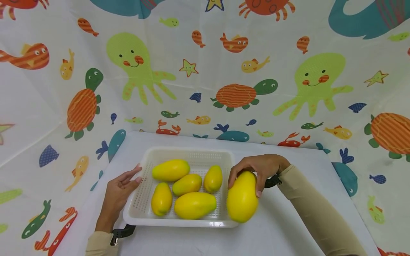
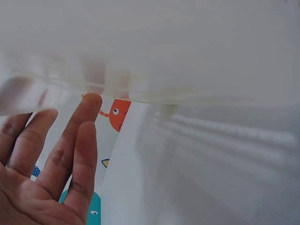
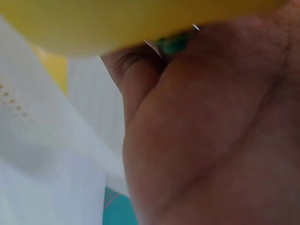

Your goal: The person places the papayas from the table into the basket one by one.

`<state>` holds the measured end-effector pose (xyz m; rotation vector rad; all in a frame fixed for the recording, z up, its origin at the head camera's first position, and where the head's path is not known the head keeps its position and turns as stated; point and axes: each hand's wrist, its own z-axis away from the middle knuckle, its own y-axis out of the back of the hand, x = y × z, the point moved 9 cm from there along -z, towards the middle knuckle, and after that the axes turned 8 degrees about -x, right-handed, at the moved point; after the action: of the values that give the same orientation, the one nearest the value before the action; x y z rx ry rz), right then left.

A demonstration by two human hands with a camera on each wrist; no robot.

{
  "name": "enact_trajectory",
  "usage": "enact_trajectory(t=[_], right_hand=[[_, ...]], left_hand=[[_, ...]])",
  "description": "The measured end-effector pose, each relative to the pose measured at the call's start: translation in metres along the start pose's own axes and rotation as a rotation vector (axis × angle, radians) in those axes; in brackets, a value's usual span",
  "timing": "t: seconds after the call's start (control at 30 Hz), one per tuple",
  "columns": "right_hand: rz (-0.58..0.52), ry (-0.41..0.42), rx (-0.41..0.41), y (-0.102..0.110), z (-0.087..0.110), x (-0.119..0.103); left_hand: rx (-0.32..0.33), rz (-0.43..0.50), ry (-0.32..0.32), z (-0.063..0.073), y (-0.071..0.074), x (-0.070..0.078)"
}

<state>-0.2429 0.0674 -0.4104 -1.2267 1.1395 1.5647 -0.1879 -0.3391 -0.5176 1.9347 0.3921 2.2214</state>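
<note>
In the head view my right hand grips a large yellow papaya from above, thumb on one side and fingers on the other. The papaya overlaps the right rim of a white plastic basket. Several yellow papayas lie inside, among them a long one at the back and another at the front. My left hand is by the basket's left rim with its fingers extended and fingertips right at the edge. The left wrist view shows these fingers below the pale basket wall. Close up in the right wrist view, the held papaya sits above my palm.
The basket stands on a white-covered table. Behind it hangs a curtain printed with sea animals. A dark band is on my left wrist, and another on my right.
</note>
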Motion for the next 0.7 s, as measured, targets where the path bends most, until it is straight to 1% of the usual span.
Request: enact_trajectory(t=[0.33, 0.5, 0.7], right_hand=[[0.008, -0.015, -0.050, 0.014, -0.031, 0.004], [0.004, -0.052, -0.091, 0.017, -0.046, 0.012], [0.014, -0.094, -0.126, 0.020, -0.057, 0.025]], left_hand=[[0.000, 0.003, -0.007, 0.001, 0.001, 0.000], [-0.001, -0.017, 0.004, 0.001, 0.000, -0.001], [0.001, -0.021, -0.013, 0.002, -0.001, 0.001]])
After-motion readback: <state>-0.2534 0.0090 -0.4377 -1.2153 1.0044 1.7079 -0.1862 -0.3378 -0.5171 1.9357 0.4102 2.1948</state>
